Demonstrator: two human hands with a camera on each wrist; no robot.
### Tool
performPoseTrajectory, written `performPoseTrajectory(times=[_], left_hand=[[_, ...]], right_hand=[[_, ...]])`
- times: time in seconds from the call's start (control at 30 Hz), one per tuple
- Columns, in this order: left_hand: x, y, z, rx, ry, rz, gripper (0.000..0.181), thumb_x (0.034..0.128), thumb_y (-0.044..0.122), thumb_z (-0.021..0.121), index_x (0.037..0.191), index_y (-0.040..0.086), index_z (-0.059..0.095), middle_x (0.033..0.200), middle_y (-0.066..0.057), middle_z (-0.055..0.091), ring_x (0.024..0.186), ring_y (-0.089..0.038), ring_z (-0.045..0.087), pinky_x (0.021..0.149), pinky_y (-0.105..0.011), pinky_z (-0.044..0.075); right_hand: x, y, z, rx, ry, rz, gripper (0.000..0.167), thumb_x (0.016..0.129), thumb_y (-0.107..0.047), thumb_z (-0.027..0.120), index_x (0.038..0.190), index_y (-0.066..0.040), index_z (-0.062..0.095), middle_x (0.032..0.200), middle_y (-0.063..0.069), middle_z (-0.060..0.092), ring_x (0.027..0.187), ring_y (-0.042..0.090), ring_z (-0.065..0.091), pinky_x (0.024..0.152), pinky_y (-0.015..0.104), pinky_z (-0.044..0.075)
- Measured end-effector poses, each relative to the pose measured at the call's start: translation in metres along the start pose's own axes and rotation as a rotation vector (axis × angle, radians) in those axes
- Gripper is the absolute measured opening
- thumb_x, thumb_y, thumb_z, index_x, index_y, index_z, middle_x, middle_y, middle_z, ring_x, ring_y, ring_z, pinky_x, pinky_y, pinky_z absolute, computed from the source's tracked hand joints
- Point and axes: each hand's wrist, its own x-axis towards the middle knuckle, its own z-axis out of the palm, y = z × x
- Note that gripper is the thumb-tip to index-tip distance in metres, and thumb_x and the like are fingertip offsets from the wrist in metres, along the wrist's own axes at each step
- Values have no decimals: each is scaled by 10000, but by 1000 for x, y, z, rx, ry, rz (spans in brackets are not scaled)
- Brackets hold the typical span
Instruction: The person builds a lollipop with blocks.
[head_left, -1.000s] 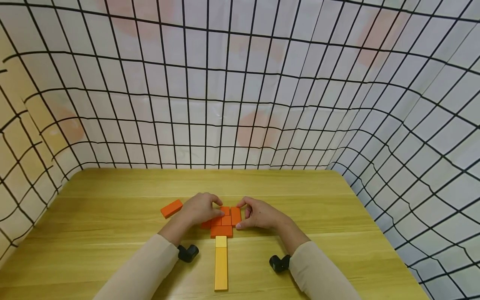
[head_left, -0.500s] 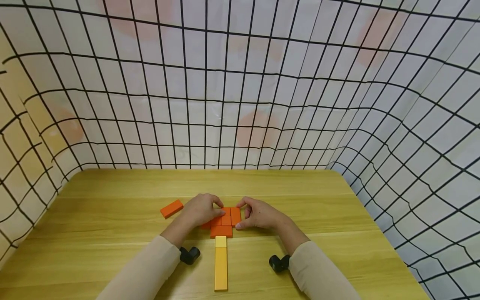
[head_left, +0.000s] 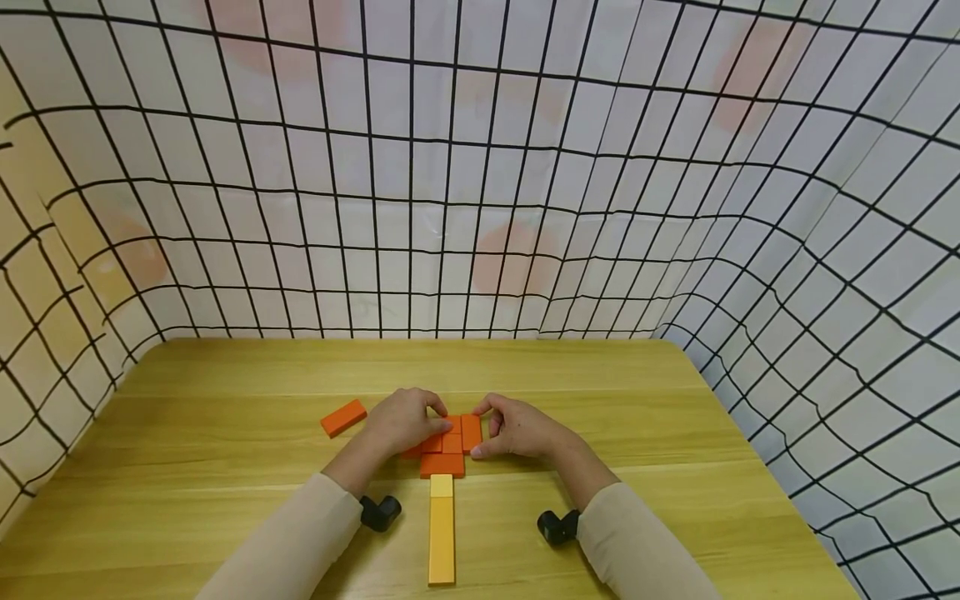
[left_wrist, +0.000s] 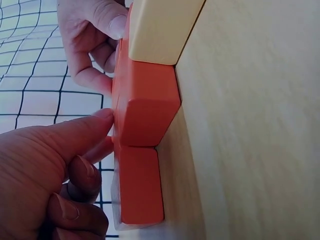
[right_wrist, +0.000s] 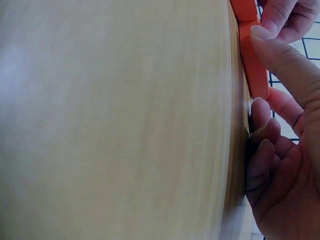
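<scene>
Orange wooden blocks lie packed flat together on the table. My right hand point(head_left: 522, 429) pinches the rightmost orange block point(head_left: 471, 432) by its near and far ends, between thumb and index finger. From the left, my left hand point(head_left: 405, 419) holds a small orange block point(head_left: 453, 423) at the back of the cluster with thumb and index fingertips; its other fingers are curled. That hand hides part of the cluster's left side. Another orange block point(head_left: 442, 465) lies crosswise at the front, with a short pale-yellow block point(head_left: 442, 486) and a long yellow block point(head_left: 442, 540) lined up below it.
A loose orange block point(head_left: 343, 417) lies at an angle left of the left hand. The wooden table point(head_left: 637, 375) ends at a white backdrop with a black grid point(head_left: 510, 258) behind and on both sides. Black wrist cameras point(head_left: 381, 513) sit by both sleeves.
The left hand has shifted very slightly right, and the front orange block and yellow blocks sit slightly nearer to me. The right hand stays in place.
</scene>
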Motion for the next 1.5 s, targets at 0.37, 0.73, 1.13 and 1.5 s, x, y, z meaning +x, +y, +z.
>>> performPoseTrajectory(times=[0.37, 0.73, 1.13, 1.5], left_hand=[[-9, -16, -15, -13, 25, -2, 363, 934, 379, 741, 1235, 178, 728, 935, 7, 731, 776, -139, 615, 673, -317, 500], [-15, -54, -40, 10, 22, -37, 365, 957, 349, 707, 1255, 138, 713, 825, 10, 696, 710, -158, 572, 641, -306, 446], [-33, -61, -39, -66, 52, -92, 460, 879, 359, 801, 1234, 94, 678, 720, 8, 648, 622, -154, 514, 587, -301, 389], [-42, -68, -38, -59, 59, -104, 383, 807, 377, 854, 1043, 134, 676, 925, -12, 692, 761, -184, 562, 665, -327, 427]], right_hand=[[1, -1, 0, -8, 4, -10, 525, 801, -340, 888, 1220, -230, 591, 880, 18, 583, 740, 163, 520, 677, 299, 447], [-2, 1, 1, 10, -8, -11, 535, 822, -343, 871, 1249, -219, 573, 897, 24, 584, 743, 165, 516, 687, 304, 447], [-4, 0, 0, 32, -1, -28, 529, 819, -306, 877, 1240, -183, 581, 893, 43, 574, 739, 164, 505, 689, 307, 442], [-4, -1, 0, 23, -1, -26, 534, 817, -309, 878, 1246, -194, 582, 883, 31, 575, 731, 153, 507, 675, 292, 442]])
